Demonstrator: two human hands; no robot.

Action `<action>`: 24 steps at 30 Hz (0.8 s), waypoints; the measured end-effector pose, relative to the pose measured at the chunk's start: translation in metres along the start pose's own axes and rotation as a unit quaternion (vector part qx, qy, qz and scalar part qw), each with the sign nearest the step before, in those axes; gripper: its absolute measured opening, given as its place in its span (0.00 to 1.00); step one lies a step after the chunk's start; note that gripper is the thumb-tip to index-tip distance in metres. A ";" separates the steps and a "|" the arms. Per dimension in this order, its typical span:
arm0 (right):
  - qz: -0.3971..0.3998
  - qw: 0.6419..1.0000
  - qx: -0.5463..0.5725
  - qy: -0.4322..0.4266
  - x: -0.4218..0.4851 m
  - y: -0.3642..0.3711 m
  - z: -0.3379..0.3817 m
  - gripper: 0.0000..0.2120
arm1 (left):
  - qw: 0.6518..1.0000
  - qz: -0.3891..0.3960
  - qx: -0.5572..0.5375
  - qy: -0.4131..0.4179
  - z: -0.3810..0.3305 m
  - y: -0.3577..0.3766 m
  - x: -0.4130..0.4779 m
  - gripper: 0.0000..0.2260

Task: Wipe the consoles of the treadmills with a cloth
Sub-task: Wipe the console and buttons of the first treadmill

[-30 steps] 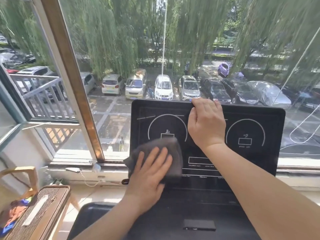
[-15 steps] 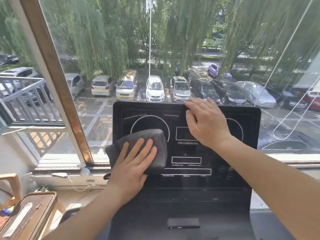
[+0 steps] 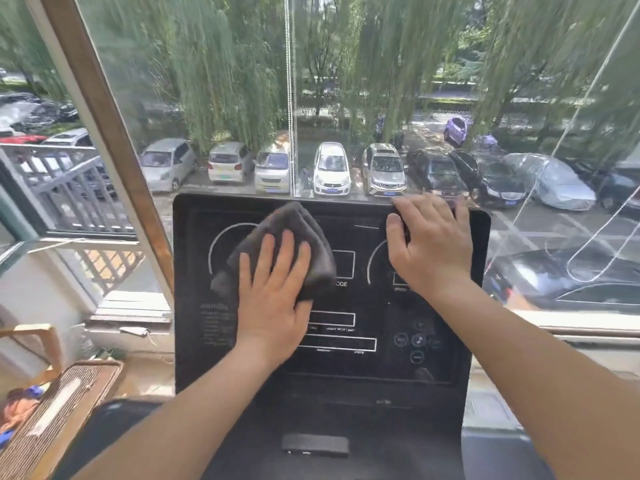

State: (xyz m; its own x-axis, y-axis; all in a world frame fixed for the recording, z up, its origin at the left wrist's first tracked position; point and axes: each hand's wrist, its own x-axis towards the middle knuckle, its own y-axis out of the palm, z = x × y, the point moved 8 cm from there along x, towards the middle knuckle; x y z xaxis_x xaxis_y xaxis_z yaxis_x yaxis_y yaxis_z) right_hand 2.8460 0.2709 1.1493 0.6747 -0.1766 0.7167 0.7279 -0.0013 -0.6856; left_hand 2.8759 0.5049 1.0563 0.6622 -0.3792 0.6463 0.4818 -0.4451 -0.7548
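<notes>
Console, count 1: black treadmill console (image 3: 346,368), upright flat panel with white markings, standing just before the window.
Dials, count 2: white arc dials; the left one (image 3: 213,251) is partly under the cloth, the right one (image 3: 372,261) partly behind the right hand.
Cloth, count 1: dark grey folded microfibre cloth (image 3: 294,226), lying flat on the upper left half of the panel, its top corner near the upper rim.
Left hand, count 1: left hand (image 3: 273,306), palm down on the cloth; grip apart, four fingers straight and pressing the cloth to the panel.
Right hand, count 1: right hand (image 3: 431,251) at the upper right corner; grip clamped on the panel, fingers hooked over the top rim, thumb on the face.
Tab, count 1: small black rectangular tab (image 3: 315,444) on the ledge below the panel.
Window frame, count 1: brown slanting window frame (image 3: 114,161), left of the panel.
Cord, count 1: white beaded cord (image 3: 290,98), hanging above the panel.
Stool, count 1: woven-top wooden stool (image 3: 62,407), lower left.
Cars: row of parked cars (image 3: 330,168) outside, too blurred at its ends to count.
</notes>
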 end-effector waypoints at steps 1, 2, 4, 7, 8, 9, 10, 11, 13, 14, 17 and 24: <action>0.005 1.000 0.009 0.006 0.000 0.002 -0.001 0.21 | 0.997 0.026 0.023 0.068 -0.018 0.013 -0.021 0.39; 0.010 1.000 0.019 0.006 0.001 0.002 -0.003 0.22 | 0.985 0.060 0.056 0.153 -0.034 0.025 -0.041 0.42; 0.013 0.999 0.035 -0.007 0.003 -0.001 -0.007 0.22 | 0.937 0.130 0.113 0.303 -0.042 0.034 -0.061 0.44; 0.022 0.999 0.037 -0.023 0.002 0.001 -0.012 0.22 | 0.924 0.118 0.154 0.328 -0.017 0.012 -0.027 0.42; 0.023 0.999 0.038 -0.022 0.002 0.002 -0.012 0.22 | 0.942 0.094 0.156 0.282 -0.006 0.000 -0.010 0.41; 0.018 0.999 0.040 -0.020 0.001 0.001 -0.011 0.22 | 0.964 0.066 0.145 0.212 0.005 -0.011 0.003 0.40; 0.006 0.999 0.040 -0.017 0.001 0.000 -0.010 0.22 | 0.985 0.041 0.111 0.126 0.015 -0.018 0.010 0.39; -0.010 0.999 0.041 -0.017 0.000 -0.002 -0.009 0.21 | 0.997 0.023 0.063 0.045 0.020 -0.019 0.010 0.38; -0.033 0.998 0.048 -0.019 -0.001 -0.002 -0.008 0.20 | 0.998 0.008 -0.001 -0.069 0.013 -0.005 -0.007 0.36; -0.039 0.998 0.048 -0.019 -0.003 -0.002 -0.008 0.19 | 0.996 0.010 -0.004 -0.091 0.003 0.008 -0.022 0.36; -0.051 0.998 0.041 -0.014 -0.004 -0.001 -0.006 0.19 | 0.996 0.051 0.055 0.042 -0.029 0.040 -0.070 0.42; -0.082 0.996 0.029 -0.003 -0.005 0.000 -0.003 0.19 | 0.993 0.018 0.081 0.078 0.056 -0.017 -0.022 0.39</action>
State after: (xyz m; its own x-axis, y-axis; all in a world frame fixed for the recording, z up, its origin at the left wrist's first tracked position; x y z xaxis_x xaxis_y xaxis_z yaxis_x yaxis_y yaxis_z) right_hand 2.8420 0.2692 1.1456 0.5460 -0.1721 0.8199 0.8347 0.0276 -0.5500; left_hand 2.8858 0.5663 1.0484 0.5894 -0.5189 0.6191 0.5544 -0.2976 -0.7773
